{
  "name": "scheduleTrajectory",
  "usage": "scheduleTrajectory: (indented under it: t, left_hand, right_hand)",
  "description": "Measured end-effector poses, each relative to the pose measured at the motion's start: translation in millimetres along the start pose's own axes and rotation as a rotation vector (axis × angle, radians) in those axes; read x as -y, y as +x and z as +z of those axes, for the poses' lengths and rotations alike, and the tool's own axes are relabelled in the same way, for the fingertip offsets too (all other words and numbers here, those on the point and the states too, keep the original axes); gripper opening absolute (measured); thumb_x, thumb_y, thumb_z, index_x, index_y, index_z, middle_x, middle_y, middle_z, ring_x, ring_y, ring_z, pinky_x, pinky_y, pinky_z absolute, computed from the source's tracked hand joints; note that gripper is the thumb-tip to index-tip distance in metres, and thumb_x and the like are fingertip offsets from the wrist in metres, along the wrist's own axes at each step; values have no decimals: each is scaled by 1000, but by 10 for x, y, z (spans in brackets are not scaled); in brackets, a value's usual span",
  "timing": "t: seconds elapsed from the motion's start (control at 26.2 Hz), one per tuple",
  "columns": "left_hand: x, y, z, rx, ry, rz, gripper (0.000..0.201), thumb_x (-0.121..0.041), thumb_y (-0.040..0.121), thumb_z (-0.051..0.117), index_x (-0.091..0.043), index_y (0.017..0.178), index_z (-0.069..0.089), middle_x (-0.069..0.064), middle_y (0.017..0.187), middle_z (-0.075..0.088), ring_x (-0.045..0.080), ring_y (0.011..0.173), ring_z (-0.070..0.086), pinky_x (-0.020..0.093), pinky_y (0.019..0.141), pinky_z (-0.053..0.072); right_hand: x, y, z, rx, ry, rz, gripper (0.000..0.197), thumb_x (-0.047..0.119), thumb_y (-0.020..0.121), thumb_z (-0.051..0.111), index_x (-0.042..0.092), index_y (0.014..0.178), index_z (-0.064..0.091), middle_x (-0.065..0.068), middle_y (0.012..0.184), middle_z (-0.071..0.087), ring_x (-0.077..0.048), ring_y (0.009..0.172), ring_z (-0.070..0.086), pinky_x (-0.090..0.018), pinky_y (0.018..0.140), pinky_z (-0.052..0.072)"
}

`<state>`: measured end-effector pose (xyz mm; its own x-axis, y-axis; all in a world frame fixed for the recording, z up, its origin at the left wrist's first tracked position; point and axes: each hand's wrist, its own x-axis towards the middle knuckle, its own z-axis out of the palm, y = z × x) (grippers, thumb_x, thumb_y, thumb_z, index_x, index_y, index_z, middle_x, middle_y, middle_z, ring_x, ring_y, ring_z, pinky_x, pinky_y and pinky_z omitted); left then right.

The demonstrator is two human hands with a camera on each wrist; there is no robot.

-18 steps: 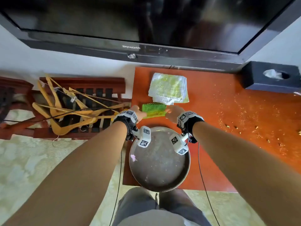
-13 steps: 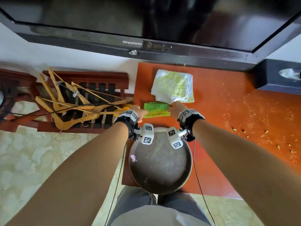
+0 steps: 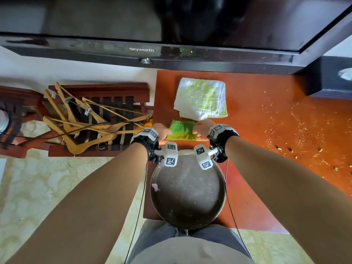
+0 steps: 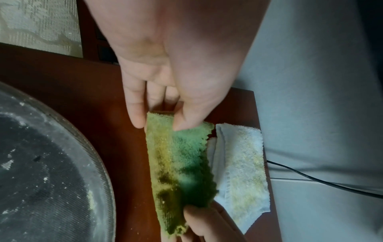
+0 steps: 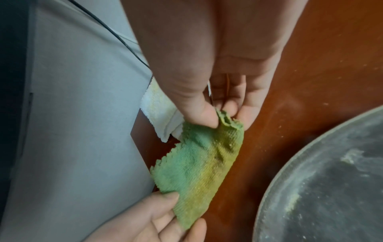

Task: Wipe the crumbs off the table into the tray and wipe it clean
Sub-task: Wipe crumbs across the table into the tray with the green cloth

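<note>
A small green cloth (image 3: 182, 130) is stretched between my two hands just above the orange-red table (image 3: 266, 115). My left hand (image 3: 162, 130) pinches its left end, thumb on top (image 4: 186, 117). My right hand (image 3: 202, 127) pinches the right end between thumb and fingers (image 5: 207, 117). The cloth (image 4: 180, 163) is folded, green with yellow staining (image 5: 199, 170). A round metal tray (image 3: 187, 189) with dusty residue sits at the table's near edge, right behind my wrists. Crumbs (image 3: 297, 134) are scattered over the right part of the table.
A folded white towel (image 3: 202, 99) with yellow stains lies just beyond the green cloth. A television (image 3: 171, 25) hangs over the table's far edge. A dark tissue box (image 3: 329, 77) stands at the far right. Wooden hangers (image 3: 85, 122) lie on a rack to the left.
The view has shifted closer and left. Both hands have kept hold of the green cloth and lifted it slightly off the table.
</note>
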<state>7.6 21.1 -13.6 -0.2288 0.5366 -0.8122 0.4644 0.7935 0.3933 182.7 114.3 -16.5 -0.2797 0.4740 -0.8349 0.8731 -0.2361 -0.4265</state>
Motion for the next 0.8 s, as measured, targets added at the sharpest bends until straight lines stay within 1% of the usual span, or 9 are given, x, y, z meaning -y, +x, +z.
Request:
scheduleTrajectory:
  t: [0.08,0.15,0.19,0.3,0.46,0.57,0.65,0.72,0.8]
  left_hand:
    - [-40,-77,-46,1,-146,-26,26,-10,99,51,3,118,62,22,126,61,30,108,60,34,90,44]
    - [-129,-177,-78,-37,-89,74,7,-9,92,61,-4,97,61,20,105,65,28,90,61,36,82,50]
    - [-123,-120,-79,-79,-149,100,10,-6,88,64,-9,96,59,19,104,65,30,91,63,40,86,54]
    - [-300,-305,-169,-13,-256,174,26,2,83,68,-13,102,60,22,118,63,38,103,65,52,91,54]
    - [-669,-721,-227,86,-332,314,32,15,88,55,-14,101,61,22,110,60,39,102,62,52,95,51]
    - [-997,-903,-184,135,-260,395,38,13,87,55,-23,97,64,21,110,61,40,106,62,53,96,51]
    - [-1251,-1049,-91,167,-236,460,37,12,88,54,-20,102,64,19,107,61,36,103,63,51,94,53]
    - [-1492,-1185,28,168,-210,515,36,10,88,54,-18,110,63,17,109,63,32,99,64,47,91,55]
    - [-1676,-1253,120,161,-172,565,39,9,88,54,-15,117,62,15,114,62,29,99,64,46,90,56]
  right_hand:
    - [-4,-95,-69,-30,-59,-35,39,17,89,61,10,127,59,-6,112,63,-22,96,66,-35,86,57]
    - [-35,-236,-135,-80,-52,-59,36,16,86,62,9,121,62,-5,100,62,-21,88,63,-36,85,57]
    - [-53,-283,-162,-90,-27,-64,37,15,85,62,9,121,62,-5,99,62,-21,86,63,-37,85,57]
    - [-100,-506,-259,-123,22,-87,41,7,85,63,11,125,58,-8,105,60,-20,82,62,-33,78,58]
    - [-236,-956,-429,-131,141,-162,61,1,79,66,26,132,51,-8,101,62,-17,67,54,-27,59,48]
    - [-346,-1275,-556,-130,216,-190,59,10,82,68,27,135,50,-7,108,62,-18,76,56,-29,69,48]
    - [-423,-1479,-659,-214,250,-194,40,19,86,67,18,125,59,-2,91,62,-15,70,55,-24,62,47]
    - [-518,-1633,-786,-291,265,-196,33,29,88,66,15,118,64,0,77,63,-15,61,56,-22,52,44]
    - [-601,-1727,-917,-304,291,-214,34,35,89,65,16,117,64,-4,86,70,-22,72,67,-31,60,54]
